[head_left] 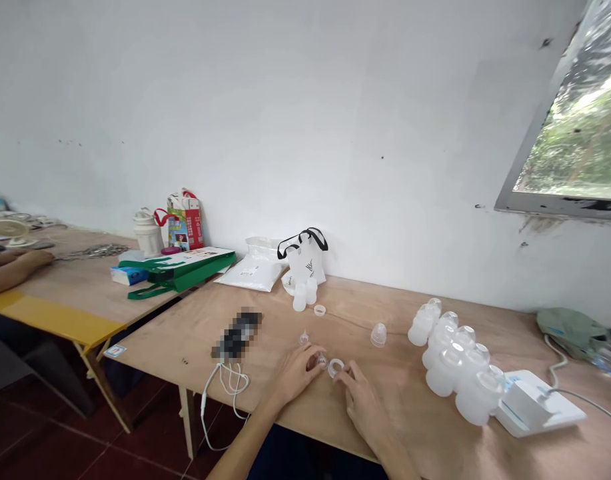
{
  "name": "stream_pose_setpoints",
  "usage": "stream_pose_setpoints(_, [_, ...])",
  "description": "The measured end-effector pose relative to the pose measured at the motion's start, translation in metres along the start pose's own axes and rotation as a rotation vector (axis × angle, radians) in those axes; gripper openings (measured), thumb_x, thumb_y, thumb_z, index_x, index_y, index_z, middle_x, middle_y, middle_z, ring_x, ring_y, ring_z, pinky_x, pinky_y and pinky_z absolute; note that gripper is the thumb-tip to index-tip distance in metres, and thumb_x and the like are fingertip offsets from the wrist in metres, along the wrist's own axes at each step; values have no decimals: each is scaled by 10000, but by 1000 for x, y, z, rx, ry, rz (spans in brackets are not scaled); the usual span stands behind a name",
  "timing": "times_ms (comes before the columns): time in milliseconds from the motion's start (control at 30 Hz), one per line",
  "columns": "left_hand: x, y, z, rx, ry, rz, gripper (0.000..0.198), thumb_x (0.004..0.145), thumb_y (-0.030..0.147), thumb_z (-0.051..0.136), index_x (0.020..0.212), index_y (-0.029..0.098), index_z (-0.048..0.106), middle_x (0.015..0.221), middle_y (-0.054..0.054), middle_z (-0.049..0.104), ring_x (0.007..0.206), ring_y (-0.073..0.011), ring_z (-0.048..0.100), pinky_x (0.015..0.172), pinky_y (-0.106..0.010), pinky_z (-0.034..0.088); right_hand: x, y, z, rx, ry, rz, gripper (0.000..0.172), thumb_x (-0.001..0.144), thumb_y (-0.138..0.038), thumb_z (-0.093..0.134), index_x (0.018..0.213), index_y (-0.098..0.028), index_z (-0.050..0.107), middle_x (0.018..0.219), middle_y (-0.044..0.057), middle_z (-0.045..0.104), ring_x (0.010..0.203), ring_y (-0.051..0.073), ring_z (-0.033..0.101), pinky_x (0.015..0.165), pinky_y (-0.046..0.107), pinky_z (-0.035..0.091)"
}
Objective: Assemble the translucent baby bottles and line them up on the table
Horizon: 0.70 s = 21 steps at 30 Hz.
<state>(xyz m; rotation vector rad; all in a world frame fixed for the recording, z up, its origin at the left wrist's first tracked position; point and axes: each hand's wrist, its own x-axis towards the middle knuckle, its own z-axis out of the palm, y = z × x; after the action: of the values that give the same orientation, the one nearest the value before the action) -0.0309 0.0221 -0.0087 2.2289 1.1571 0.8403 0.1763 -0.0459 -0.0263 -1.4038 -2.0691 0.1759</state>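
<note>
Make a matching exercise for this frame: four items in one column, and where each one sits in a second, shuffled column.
Items:
1. translucent plastic ring
2. white plastic bottles
3. green carrier bag
4. blurred dark object

Places:
A. lying flat on the adjoining table
B. joined to a white cable
C. between the left hand and right hand
D. clustered toward the right end of the wooden table

Pairs: 1-C, 2-D, 3-A, 4-B
</note>
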Motion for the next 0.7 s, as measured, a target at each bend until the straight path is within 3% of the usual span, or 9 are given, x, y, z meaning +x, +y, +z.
stream_pose_setpoints(100, [2,-1,2,-19,57,4,207,991,349,596,1121,242,715,1023,-30,675,844,-191,634,841,-306,493,0,-4,-1,-41,-29,-6,417,893,-28,351,990,-247,692,1072,67,685,901,209,714,803,317,580])
stream_pose_setpoints(233, [3,-7,5,-21,159,-36,211,1008,270,528,1114,219,703,1142,-76,647,1050,-227,643,966,-330,496,1,-11,-3,-185,-58,-24,412,985,-107,374,1191,-254,698,1322,74,683,1184,271,657,1012,452,537])
stream_pose_setpoints(333, [3,-14,8,21,203,-106,276,1003,206,473,1186,222,679,1220,-96,607,1123,-240,633,1005,-353,499,2,-14,-6,-241,-112,1,401,1057,-216,385,1358,-259,647,1503,60,586,1346,282,572,1108,529,477])
stream_pose_setpoints(500, [2,-15,9,109,266,-169,288,995,241,476,1245,230,619,1308,-109,519,1123,-258,634,955,-375,533,3,-19,-12,-238,-205,-7,466,1087,-411,407,1502,-260,555,1657,35,384,1507,254,405,1237,489,361])
stream_pose_setpoints(700, [1,-11,7,120,222,-166,242,985,282,498,1197,224,600,1284,-107,546,1099,-269,636,968,-416,518,8,-21,-14,-203,-257,49,570,1086,-430,372,1629,-258,360,1717,-8,189,1587,228,211,1290,478,257])
